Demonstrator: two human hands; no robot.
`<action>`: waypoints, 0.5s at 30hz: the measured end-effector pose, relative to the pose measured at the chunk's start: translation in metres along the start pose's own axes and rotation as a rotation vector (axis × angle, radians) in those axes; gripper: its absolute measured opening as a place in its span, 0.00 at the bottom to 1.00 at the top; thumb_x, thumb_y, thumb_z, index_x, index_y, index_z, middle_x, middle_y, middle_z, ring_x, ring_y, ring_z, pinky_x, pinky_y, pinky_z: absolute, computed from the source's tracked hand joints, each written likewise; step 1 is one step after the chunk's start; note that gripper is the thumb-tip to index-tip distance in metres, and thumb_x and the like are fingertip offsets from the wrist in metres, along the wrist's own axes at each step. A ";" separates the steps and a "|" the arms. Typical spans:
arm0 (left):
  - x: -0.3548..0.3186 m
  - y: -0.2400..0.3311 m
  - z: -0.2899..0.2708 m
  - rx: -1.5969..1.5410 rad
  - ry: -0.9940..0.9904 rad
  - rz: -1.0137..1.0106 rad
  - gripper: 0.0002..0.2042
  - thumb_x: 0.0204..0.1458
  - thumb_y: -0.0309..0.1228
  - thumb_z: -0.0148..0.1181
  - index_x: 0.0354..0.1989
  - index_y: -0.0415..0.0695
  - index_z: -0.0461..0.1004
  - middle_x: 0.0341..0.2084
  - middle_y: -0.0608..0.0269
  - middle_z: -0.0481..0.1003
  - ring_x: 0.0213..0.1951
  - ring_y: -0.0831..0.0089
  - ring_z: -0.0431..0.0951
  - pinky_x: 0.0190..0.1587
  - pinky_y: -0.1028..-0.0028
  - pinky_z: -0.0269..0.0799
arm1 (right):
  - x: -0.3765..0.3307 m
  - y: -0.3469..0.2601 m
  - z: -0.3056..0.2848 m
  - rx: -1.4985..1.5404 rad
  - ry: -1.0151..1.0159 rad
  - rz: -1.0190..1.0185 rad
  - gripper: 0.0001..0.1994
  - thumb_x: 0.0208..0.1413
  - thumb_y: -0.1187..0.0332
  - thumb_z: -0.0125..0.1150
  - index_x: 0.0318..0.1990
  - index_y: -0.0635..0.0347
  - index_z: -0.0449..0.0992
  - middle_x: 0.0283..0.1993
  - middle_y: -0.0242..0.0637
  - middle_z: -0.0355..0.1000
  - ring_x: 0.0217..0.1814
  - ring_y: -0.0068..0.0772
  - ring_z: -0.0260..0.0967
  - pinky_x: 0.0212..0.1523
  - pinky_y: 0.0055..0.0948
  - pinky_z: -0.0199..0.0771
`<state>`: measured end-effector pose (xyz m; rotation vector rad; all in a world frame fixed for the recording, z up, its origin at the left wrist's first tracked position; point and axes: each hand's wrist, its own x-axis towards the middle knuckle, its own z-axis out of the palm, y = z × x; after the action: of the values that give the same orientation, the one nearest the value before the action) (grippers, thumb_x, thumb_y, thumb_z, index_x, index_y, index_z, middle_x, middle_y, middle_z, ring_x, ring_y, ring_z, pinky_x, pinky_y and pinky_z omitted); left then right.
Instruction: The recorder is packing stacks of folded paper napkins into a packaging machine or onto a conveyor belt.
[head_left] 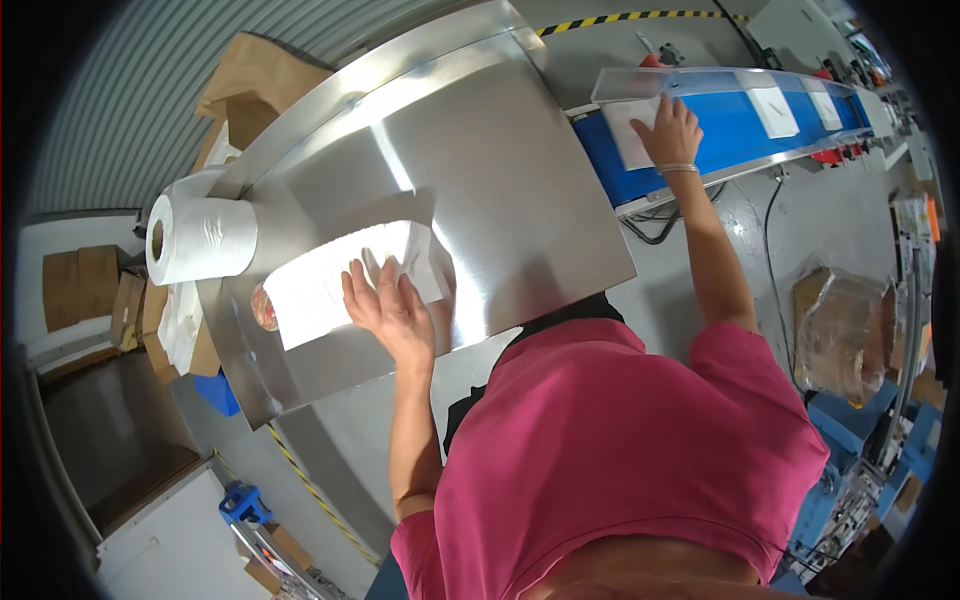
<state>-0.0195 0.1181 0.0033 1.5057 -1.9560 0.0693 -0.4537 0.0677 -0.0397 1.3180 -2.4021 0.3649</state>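
On the steel table, a long row of thin white packets (318, 295), standing close together like a fanned stack, lies before me. My left hand (388, 308) rests on the row's near right part, fingers stretched out. A round reddish object (263, 307) touches the row's left end; its kind is unclear. To the right, my right hand (672, 135) reaches over the blue conveyor belt (715, 125), fingers spread. Its fingers lie at the edge of a flat white packet (628, 135) on the belt's near end. Farther along the belt lie another white packet (772, 110) and a third white packet (824, 108).
A clear plastic guard (690, 82) runs along the belt's far side. A big white roll (205, 238) stands at the table's left edge, next to cardboard boxes (180, 320). The steel table (500, 130) has a raised back rim. A plastic-wrapped carton (845, 330) stands at right.
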 end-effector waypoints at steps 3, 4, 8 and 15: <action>0.001 0.004 -0.004 0.011 -0.054 -0.024 0.16 0.48 0.22 0.59 0.48 0.47 0.75 0.60 0.50 0.60 0.65 0.46 0.53 0.63 0.48 0.45 | -0.022 -0.058 0.010 0.652 -0.188 -0.426 0.27 0.45 0.59 0.69 0.54 0.58 0.70 0.52 0.47 0.69 0.53 0.49 0.68 0.55 0.41 0.66; -0.002 0.002 -0.007 0.019 -0.056 -0.026 0.16 0.48 0.22 0.59 0.48 0.47 0.75 0.60 0.50 0.60 0.65 0.46 0.53 0.63 0.48 0.45 | -0.035 -0.100 -0.004 0.859 -0.455 -0.535 0.26 0.47 0.61 0.68 0.55 0.56 0.69 0.53 0.46 0.69 0.55 0.47 0.67 0.54 0.39 0.67; 0.000 0.002 -0.006 0.015 -0.132 -0.003 0.15 0.51 0.28 0.58 0.48 0.49 0.75 0.64 0.50 0.57 0.67 0.46 0.48 0.65 0.46 0.38 | -0.072 -0.206 -0.051 1.246 -0.838 -0.853 0.26 0.45 0.66 0.67 0.55 0.54 0.70 0.62 0.40 0.61 0.56 0.40 0.65 0.56 0.34 0.66; -0.004 -0.016 -0.006 0.083 -0.051 -0.048 0.22 0.54 0.35 0.57 0.57 0.43 0.68 0.63 0.48 0.56 0.66 0.47 0.51 0.64 0.49 0.45 | -0.088 -0.173 -0.011 1.599 -1.188 -0.280 0.28 0.54 0.51 0.61 0.54 0.65 0.67 0.48 0.45 0.73 0.48 0.32 0.69 0.50 0.29 0.67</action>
<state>-0.0016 0.1188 0.0004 1.6223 -1.9780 0.0933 -0.2616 0.0468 -0.0610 3.1144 -2.3481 2.2252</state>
